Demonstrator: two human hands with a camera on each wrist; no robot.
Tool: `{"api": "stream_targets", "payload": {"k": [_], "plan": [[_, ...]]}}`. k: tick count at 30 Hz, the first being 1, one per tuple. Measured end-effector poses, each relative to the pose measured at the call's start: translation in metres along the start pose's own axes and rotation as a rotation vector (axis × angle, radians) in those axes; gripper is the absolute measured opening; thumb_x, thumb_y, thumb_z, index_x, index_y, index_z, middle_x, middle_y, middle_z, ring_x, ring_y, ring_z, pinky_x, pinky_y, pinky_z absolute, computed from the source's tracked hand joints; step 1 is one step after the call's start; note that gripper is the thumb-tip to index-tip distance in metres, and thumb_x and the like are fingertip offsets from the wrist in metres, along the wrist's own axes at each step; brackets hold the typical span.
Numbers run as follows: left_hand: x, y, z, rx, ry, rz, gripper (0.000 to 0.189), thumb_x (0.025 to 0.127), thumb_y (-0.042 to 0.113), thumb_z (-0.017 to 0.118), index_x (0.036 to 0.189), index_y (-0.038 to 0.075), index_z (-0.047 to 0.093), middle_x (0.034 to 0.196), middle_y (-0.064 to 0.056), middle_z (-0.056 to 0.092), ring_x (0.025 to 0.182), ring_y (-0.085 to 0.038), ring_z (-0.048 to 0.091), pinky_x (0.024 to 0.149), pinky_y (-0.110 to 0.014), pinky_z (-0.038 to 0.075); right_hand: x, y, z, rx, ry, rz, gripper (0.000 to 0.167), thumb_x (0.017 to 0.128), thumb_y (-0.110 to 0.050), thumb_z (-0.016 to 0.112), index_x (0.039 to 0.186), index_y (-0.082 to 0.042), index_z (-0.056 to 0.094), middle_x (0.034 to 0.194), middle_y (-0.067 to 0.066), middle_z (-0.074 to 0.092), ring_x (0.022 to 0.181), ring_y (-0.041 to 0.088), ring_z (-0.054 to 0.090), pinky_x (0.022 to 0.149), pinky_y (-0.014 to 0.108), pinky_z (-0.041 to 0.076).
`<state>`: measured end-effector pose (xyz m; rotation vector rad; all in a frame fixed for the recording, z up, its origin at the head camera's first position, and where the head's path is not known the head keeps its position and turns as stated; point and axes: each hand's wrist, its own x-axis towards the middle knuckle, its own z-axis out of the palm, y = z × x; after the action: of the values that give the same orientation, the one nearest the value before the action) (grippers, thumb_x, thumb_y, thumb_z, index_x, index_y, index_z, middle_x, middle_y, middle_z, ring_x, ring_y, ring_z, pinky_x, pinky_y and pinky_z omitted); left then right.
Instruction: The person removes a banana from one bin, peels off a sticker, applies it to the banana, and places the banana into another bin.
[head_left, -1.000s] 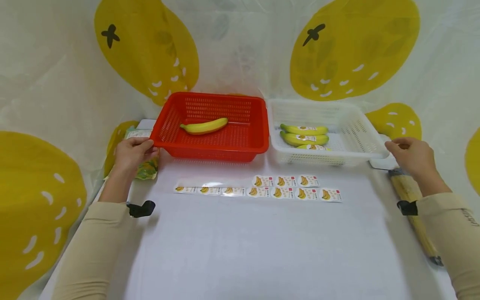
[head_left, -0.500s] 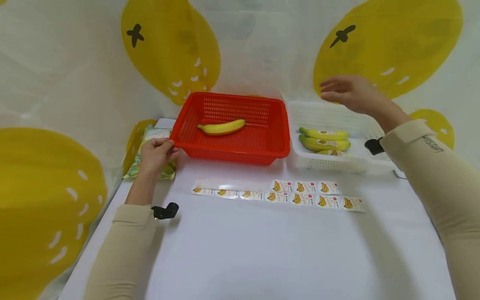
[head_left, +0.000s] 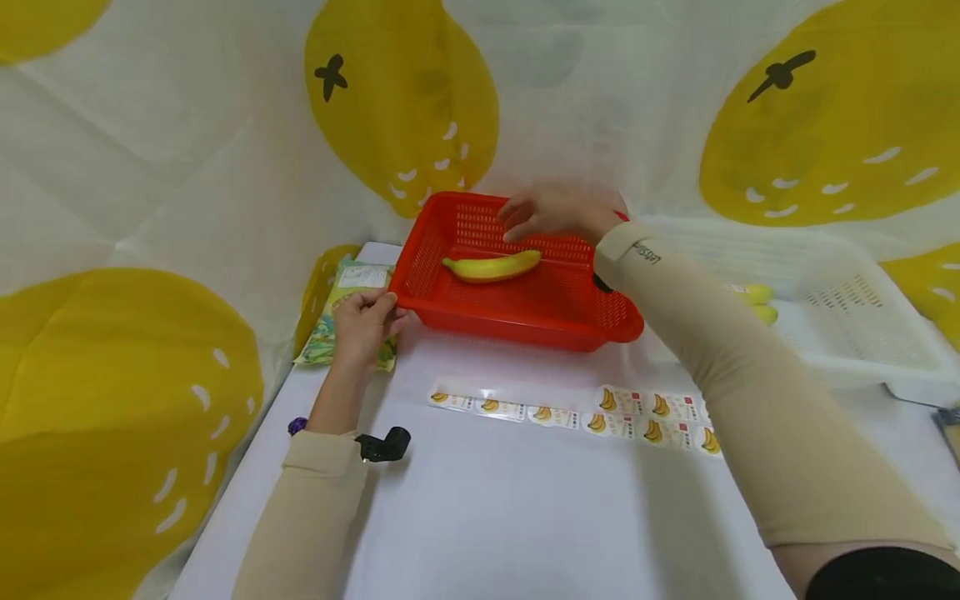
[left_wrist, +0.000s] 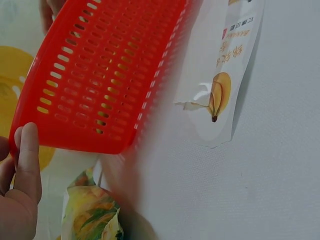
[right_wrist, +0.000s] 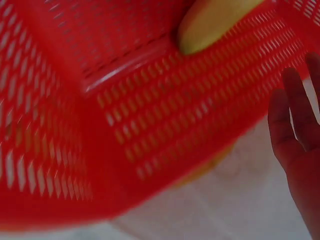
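Note:
A single yellow banana [head_left: 492, 267] lies in the red basket [head_left: 517, 327]. My left hand [head_left: 366, 323] pinches the basket's near left corner rim between thumb and fingers. In the left wrist view the fingers [left_wrist: 29, 155] press the rim of the slotted red wall. My right hand [head_left: 547, 212] hovers over the back of the basket, above and to the right of the banana, holding nothing. Its spread fingers [right_wrist: 295, 105] show in the right wrist view, apart from the banana [right_wrist: 210, 25].
Right of the red basket stands a white basket [head_left: 847, 342]; its stickered bananas [head_left: 757, 293] are mostly hidden by my right sleeve. Strips of banana stickers [head_left: 555, 416] lie on the table before the baskets. A green-yellow bag [head_left: 330, 333] sits behind my left hand.
My right hand has left the white basket's right rim and swung left over the red basket. The view has turned rightward. The left hand keeps its grip on the red rim.

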<state>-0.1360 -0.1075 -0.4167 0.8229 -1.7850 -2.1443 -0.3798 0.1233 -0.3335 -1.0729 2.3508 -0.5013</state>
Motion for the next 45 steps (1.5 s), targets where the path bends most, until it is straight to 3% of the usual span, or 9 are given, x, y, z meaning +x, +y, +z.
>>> {"api": "stream_targets", "payload": {"k": [7, 11, 17, 21, 23, 28, 35, 45], "plan": [[-0.012, 0.002, 0.005, 0.001, -0.007, 0.009, 0.033, 0.103, 0.019, 0.061, 0.13, 0.001, 0.057, 0.098, -0.005, 0.064, 0.076, -0.009, 0.069, 0.085, -0.031, 0.06, 0.02, 0.007, 0.024, 0.107, -0.09, 0.063, 0.055, 0.1, -0.029, 0.066, 0.15, -0.011, 0.05, 0.153, 0.012, 0.05, 0.141, 0.032, 0.042, 0.119, 0.051, 0.036], [-0.018, 0.002, 0.005, -0.003, -0.016, 0.024, 0.032, 0.103, 0.017, 0.061, 0.129, -0.001, 0.058, 0.092, -0.004, 0.066, 0.076, -0.01, 0.069, 0.084, -0.032, 0.06, 0.025, 0.012, 0.036, 0.129, -0.12, 0.07, 0.054, 0.1, -0.026, 0.066, 0.149, -0.01, 0.05, 0.15, 0.016, 0.053, 0.139, 0.034, 0.047, 0.12, 0.051, 0.037], [-0.026, -0.002, 0.004, -0.001, -0.02, 0.018, 0.031, 0.103, 0.018, 0.061, 0.129, 0.001, 0.059, 0.093, -0.003, 0.067, 0.077, -0.011, 0.07, 0.088, -0.035, 0.059, 0.029, 0.013, 0.054, 0.174, -0.164, 0.073, 0.048, 0.099, -0.019, 0.067, 0.144, -0.009, 0.055, 0.139, 0.019, 0.059, 0.127, 0.032, 0.054, 0.116, 0.049, 0.04], [-0.029, -0.003, 0.005, -0.021, -0.02, 0.018, 0.032, 0.102, 0.018, 0.062, 0.13, 0.002, 0.058, 0.095, -0.004, 0.067, 0.076, -0.009, 0.069, 0.086, -0.032, 0.06, 0.029, 0.014, 0.062, 0.168, -0.152, 0.063, 0.042, 0.099, -0.021, 0.067, 0.139, -0.011, 0.061, 0.126, 0.015, 0.059, 0.113, 0.028, 0.05, 0.107, 0.045, 0.042], [-0.03, -0.002, 0.006, -0.027, -0.019, 0.024, 0.033, 0.102, 0.018, 0.062, 0.13, 0.002, 0.057, 0.095, -0.005, 0.067, 0.076, -0.009, 0.069, 0.084, -0.03, 0.06, 0.029, 0.015, 0.064, 0.172, -0.146, 0.063, 0.041, 0.099, -0.022, 0.067, 0.139, -0.012, 0.061, 0.129, 0.014, 0.059, 0.115, 0.028, 0.05, 0.108, 0.045, 0.042], [-0.03, 0.0, 0.011, -0.006, -0.027, 0.025, 0.033, 0.102, 0.021, 0.063, 0.129, 0.003, 0.058, 0.095, -0.005, 0.066, 0.077, -0.01, 0.069, 0.082, -0.029, 0.06, 0.021, 0.021, 0.065, 0.181, -0.125, 0.068, 0.043, 0.1, -0.024, 0.066, 0.141, -0.011, 0.06, 0.147, 0.015, 0.054, 0.134, 0.032, 0.048, 0.119, 0.051, 0.036], [-0.031, -0.002, 0.016, 0.005, -0.048, 0.011, 0.033, 0.102, 0.02, 0.063, 0.131, 0.004, 0.057, 0.098, -0.006, 0.067, 0.076, -0.01, 0.07, 0.084, -0.031, 0.06, 0.009, 0.029, 0.068, 0.2, -0.101, 0.091, 0.042, 0.1, -0.023, 0.066, 0.14, -0.011, 0.062, 0.137, 0.014, 0.058, 0.12, 0.029, 0.047, 0.111, 0.047, 0.04], [-0.024, -0.005, 0.022, 0.005, -0.074, 0.009, 0.032, 0.103, 0.018, 0.061, 0.13, 0.001, 0.056, 0.096, -0.005, 0.066, 0.079, -0.013, 0.071, 0.086, -0.032, 0.06, -0.011, 0.032, 0.056, 0.16, -0.08, 0.115, 0.044, 0.101, -0.026, 0.064, 0.144, -0.015, 0.059, 0.144, 0.013, 0.058, 0.131, 0.032, 0.049, 0.118, 0.051, 0.037]]}}
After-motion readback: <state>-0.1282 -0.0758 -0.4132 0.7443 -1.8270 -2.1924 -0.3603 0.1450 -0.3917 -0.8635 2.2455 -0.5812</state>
